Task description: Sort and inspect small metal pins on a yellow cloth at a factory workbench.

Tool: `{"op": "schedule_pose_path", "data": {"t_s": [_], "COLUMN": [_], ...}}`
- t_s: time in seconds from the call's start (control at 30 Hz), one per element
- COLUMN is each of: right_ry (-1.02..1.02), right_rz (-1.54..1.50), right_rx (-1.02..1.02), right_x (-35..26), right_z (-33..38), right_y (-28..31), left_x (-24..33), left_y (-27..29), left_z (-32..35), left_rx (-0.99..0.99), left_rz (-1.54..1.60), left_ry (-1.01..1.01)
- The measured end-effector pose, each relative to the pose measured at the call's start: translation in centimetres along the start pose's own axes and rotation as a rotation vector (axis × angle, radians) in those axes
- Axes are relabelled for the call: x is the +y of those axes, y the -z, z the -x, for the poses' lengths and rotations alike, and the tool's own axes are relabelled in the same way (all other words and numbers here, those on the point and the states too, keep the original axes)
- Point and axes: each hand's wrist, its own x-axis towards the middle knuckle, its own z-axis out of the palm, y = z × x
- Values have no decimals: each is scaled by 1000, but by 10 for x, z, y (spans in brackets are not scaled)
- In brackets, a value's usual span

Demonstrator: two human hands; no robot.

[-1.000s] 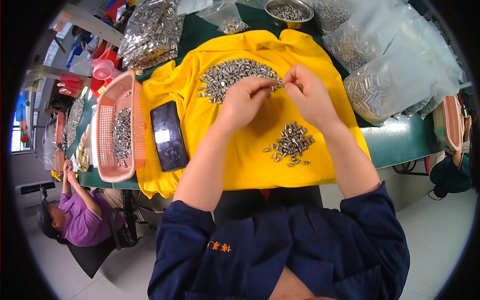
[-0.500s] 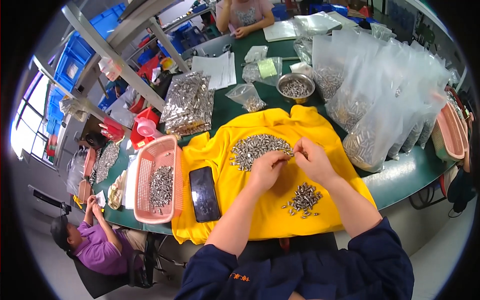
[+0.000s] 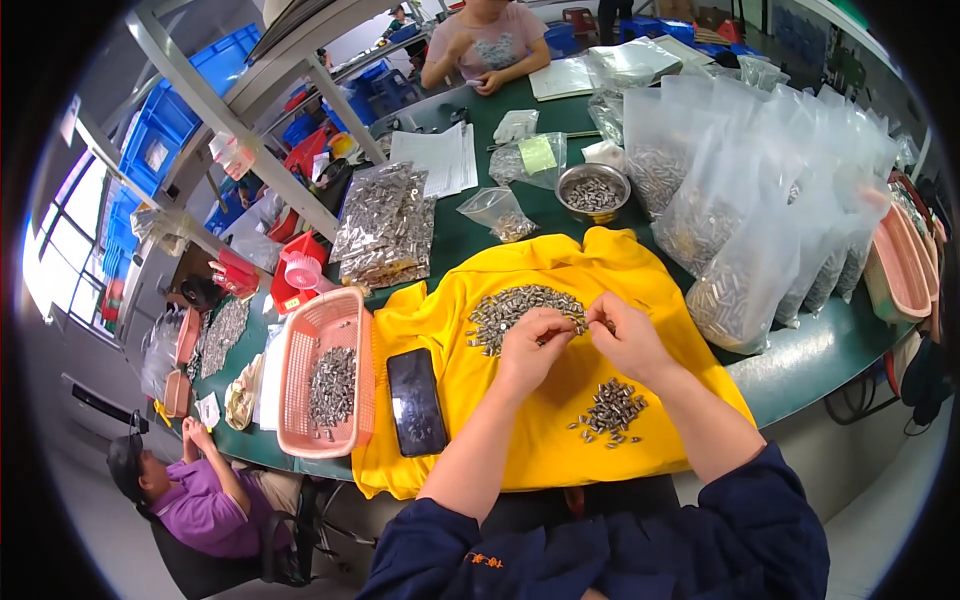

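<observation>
Pink basket [image 3: 300, 395]: well left of the left hand, holds small metal parts.
Black phone [image 3: 416, 401]: flat on the yellow cloth [image 3: 470, 395], just left of the left forearm.
Left hand [image 3: 533, 345]: fingers curled together, tips pinching at small metal parts at the near edge of the large pile [image 3: 520, 310].
Right hand [image 3: 628, 338]: fingers bent inward toward the left hand, fingertips close to it; whether they grip a part cannot be told.
Small pile [image 3: 610, 410]: sorted metal parts on the cloth, just below the right wrist.
Clear bags [image 3: 745, 225]: filled with parts, right of the right hand.
</observation>
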Motion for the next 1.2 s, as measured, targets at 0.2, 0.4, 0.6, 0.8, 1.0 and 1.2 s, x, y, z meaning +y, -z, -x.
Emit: {"op": "schedule_pose_path", "data": {"t_s": [0.2,0.4,0.6,0.8,1.0,1.2], "right_ry": [-1,6,-2,-7,55,-49], "right_rz": [-18,-9,-2,-8,-3,-260], "right_rx": [-4,-15,-40,-57,-3,-113], "right_x": [-2,-2,-3,-6,8,-2], "right_z": [1,-1,-1,7,3,-4], "right_y": [-2,-3,-2,0,-7,0], "left_x": [-15,-16,-18,-19,-25,-14], "left_y": [-3,2,4,0,1,6], "left_z": [3,0,-1,6,6,-4], "left_rx": [19,-1,-31,-43,19,-79], "left_rz": [304,535,628,691,738,916], "left_ry": [162,344,357,340,460,392]}}
